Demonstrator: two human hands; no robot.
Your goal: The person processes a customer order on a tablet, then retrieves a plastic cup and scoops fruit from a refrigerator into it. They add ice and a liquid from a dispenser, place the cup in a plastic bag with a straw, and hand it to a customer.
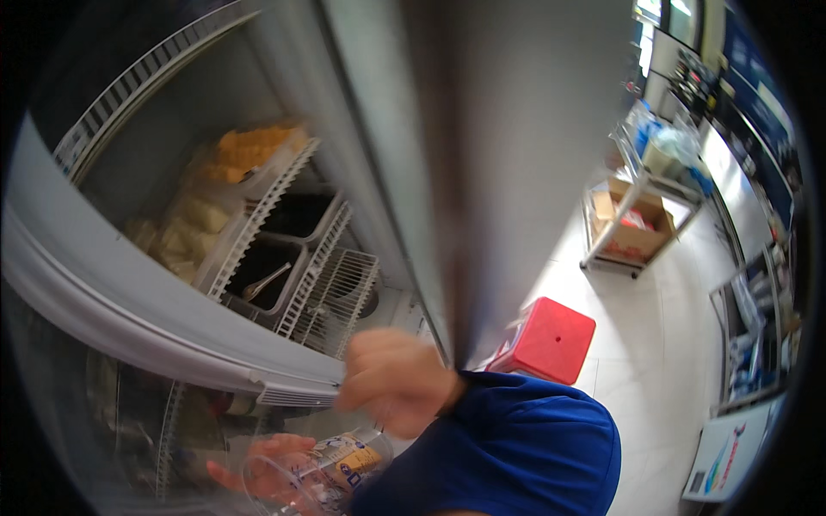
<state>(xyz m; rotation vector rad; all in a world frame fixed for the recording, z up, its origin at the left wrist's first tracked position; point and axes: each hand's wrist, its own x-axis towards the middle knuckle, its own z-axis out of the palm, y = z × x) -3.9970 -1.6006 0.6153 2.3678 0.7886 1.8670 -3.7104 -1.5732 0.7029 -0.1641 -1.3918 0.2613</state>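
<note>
My left hand (pixel 274 467) is wrapped around a clear plastic cup (pixel 329 474) with printed writing, low in the picture. Above the cup, my right hand (pixel 393 380) is blurred and bent at the wrist beside the refrigerator's frame; its fingers look curled, but whether they grip anything is not clear. A blue sleeve covers that arm. Inside the refrigerator, white wire shelves (pixel 300 303) carry a tub of orange pieces (pixel 255 151), pale pieces in a container (pixel 193 232), and dark-filled tubs (pixel 300 216), one with a metal utensil (pixel 266 282) in it.
An upright grey panel (pixel 516 129) stands close on the right. Beyond it are a red plastic stool (pixel 555 340), a wheeled cart (pixel 635 193) bearing a cardboard box (pixel 635 229) and bags, a metal rack (pixel 752 329) and a white printed box (pixel 729 451).
</note>
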